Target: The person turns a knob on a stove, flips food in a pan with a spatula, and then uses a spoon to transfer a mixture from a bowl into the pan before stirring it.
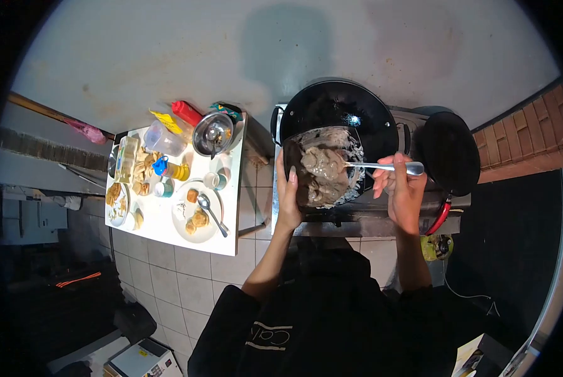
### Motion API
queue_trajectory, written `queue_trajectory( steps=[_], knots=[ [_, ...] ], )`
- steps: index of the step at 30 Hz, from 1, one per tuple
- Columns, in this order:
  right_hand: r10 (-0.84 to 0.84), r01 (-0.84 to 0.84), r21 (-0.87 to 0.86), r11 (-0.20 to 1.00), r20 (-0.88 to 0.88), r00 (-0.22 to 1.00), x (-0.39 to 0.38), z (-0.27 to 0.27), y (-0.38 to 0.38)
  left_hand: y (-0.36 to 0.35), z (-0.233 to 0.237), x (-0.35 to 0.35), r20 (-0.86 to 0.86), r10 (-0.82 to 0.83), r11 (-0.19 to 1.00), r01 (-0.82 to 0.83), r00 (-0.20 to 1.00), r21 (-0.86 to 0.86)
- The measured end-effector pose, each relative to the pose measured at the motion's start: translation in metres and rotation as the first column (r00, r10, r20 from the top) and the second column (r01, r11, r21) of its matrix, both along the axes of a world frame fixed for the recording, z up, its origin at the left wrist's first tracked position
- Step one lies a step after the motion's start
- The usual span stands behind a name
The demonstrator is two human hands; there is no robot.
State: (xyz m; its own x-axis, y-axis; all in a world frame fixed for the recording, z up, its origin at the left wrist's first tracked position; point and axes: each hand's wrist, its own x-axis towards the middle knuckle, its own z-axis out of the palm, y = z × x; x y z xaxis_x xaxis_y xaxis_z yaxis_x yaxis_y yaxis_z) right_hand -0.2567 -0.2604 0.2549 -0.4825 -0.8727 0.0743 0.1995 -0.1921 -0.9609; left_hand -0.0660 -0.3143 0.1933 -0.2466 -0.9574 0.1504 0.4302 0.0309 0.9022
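Note:
My left hand [288,204] grips the near left side of a dark bowl [292,154], which looks tilted. Thick greyish-brown batter [325,176] fills much of it, and pale smears coat its inner wall. In my right hand [404,195] is the handle of a metal spoon [382,166]; the spoon's head is hidden in the batter. Behind and partly beneath the bowl sits a large black wok [332,107] with side handles. The bowl covers the wok's near part.
Right of the wok lies a black frying pan [450,154] with a red handle. A white table [162,231] at left bears a plate [196,237] with fried pieces and a spoon, a metal bowl [201,143], a red bottle [186,113] and a plastic container [165,139].

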Motion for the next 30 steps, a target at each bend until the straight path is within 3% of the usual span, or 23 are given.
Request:
queue_trajectory(
  steps=[3,8,10,11,13,15,17,18,19,21,22,24,30],
  knots=[
    [0.083,-0.083,0.043,0.996,-0.001,0.997,-0.001,0.0,-0.006,0.001,-0.011,0.008,-0.152,0.016,0.988,0.008,0.988,0.154],
    [0.141,-0.139,0.044,0.989,-0.045,0.989,0.001,0.0,-0.011,0.003,-0.017,0.018,-0.126,0.092,0.983,-0.07,0.988,0.173],
    [0.144,-0.139,0.052,0.989,-0.1,0.985,0.002,0.002,-0.01,0.004,-0.008,0.019,-0.458,0.097,0.932,0.081,0.883,0.353],
    [0.147,-0.139,0.061,0.988,-0.152,0.977,0.002,0.004,-0.01,0.005,-0.01,0.017,-0.46,0.098,0.931,0.082,0.882,0.355],
    [0.149,-0.146,0.027,0.989,-0.176,0.973,0.004,0.01,-0.006,0.004,-0.012,0.013,-0.199,0.057,0.986,-0.024,0.978,0.166],
    [0.146,-0.151,-0.006,0.989,-0.198,0.969,0.004,0.013,-0.001,0.008,-0.002,0.007,-0.198,0.086,0.983,-0.05,0.976,0.178],
    [0.209,-0.282,-0.143,0.949,-0.388,0.898,0.003,0.014,0.004,0.011,-0.002,0.005,-0.197,0.111,0.979,-0.074,0.974,0.188],
    [0.206,-0.28,-0.144,0.949,-0.389,0.898,0.0,0.017,0.006,0.011,-0.006,0.008,-0.264,0.05,0.982,0.0,0.963,0.187],
    [0.163,-0.285,-0.215,0.934,-0.452,0.877,-0.003,0.023,0.008,0.012,-0.01,0.009,-0.33,-0.009,0.981,0.073,0.944,0.182],
    [0.098,-0.305,-0.299,0.904,-0.55,0.83,-0.011,0.032,0.011,0.014,-0.012,0.007,-0.311,0.003,0.987,0.047,0.95,0.154],
    [0.094,-0.302,-0.3,0.905,-0.55,0.83,-0.012,0.034,0.011,0.014,-0.01,0.006,-0.293,0.017,0.992,0.021,0.956,0.125],
    [0.078,-0.318,-0.227,0.92,-0.691,0.719,-0.012,0.038,0.01,0.015,-0.007,0.004,-0.295,0.001,0.993,0.035,0.955,0.114],
    [0.185,-0.427,-0.114,0.897,-0.781,0.596,-0.015,0.045,0.024,0.015,0.003,-0.001,-0.274,-0.021,0.998,0.037,0.961,0.052]
  ],
)
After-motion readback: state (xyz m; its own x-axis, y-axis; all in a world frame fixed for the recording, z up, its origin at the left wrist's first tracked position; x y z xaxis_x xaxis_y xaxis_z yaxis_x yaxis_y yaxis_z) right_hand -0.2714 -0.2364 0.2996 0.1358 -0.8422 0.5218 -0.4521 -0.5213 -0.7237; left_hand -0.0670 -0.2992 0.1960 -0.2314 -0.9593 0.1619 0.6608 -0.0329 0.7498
